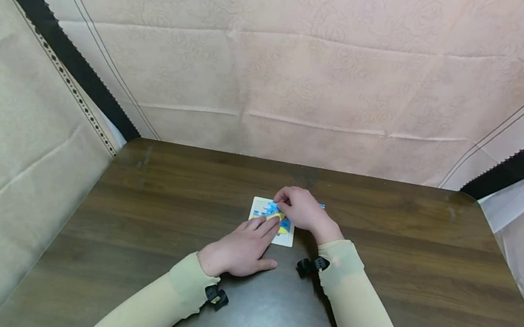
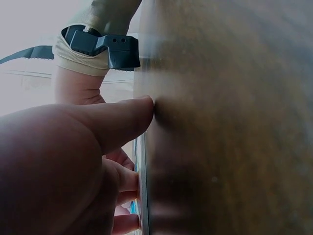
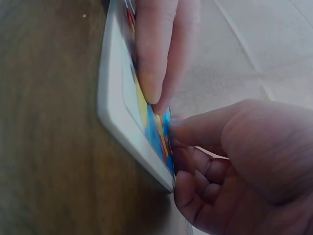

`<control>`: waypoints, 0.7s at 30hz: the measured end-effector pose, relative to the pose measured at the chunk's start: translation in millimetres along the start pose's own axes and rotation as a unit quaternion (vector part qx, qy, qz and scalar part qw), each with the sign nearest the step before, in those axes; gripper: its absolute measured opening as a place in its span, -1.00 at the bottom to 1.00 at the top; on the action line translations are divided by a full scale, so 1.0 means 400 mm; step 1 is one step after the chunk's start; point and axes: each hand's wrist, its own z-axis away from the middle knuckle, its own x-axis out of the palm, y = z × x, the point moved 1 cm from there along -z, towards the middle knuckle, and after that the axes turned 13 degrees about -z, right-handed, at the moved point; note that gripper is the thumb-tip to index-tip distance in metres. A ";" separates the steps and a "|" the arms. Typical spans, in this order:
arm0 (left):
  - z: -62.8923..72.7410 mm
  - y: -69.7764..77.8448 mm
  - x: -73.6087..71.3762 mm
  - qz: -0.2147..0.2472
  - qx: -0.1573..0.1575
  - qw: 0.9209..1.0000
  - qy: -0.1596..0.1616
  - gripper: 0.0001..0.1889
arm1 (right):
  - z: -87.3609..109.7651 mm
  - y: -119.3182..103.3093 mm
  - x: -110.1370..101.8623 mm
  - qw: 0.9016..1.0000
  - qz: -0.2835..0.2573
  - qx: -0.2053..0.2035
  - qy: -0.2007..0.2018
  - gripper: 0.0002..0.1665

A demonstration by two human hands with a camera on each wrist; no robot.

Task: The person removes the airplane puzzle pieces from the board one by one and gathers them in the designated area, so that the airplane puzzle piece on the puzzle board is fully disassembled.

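A small white-framed jigsaw puzzle board with a blue and yellow picture lies flat on the table. My left hand rests over its near left part, fingers straight and fingertips pressing the picture, thumb spread out to the table. From the far right, my right hand reaches over the board with curled fingers. Its thumb and fingers pinch a small, mostly hidden puzzle piece at the picture's surface. The right wrist view shows the left fingers right beside the right thumb.
The brown wood-grain table extends around the board. A blue bit shows just beyond the right hand. Pale patterned cloth hangs behind the table's far edge and along both sides. Each wrist wears a small black camera.
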 end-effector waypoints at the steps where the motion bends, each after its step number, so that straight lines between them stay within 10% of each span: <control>1: 0.000 0.000 0.000 0.000 -0.001 1.000 0.000 -0.08 | -0.001 0.001 0.000 1.000 -0.002 0.000 -0.003 -0.82; 21: -0.020 0.003 -0.002 -0.019 -0.010 0.999 0.029 -0.15 | -0.001 -0.004 -0.007 0.999 -0.029 0.025 -0.026 -0.85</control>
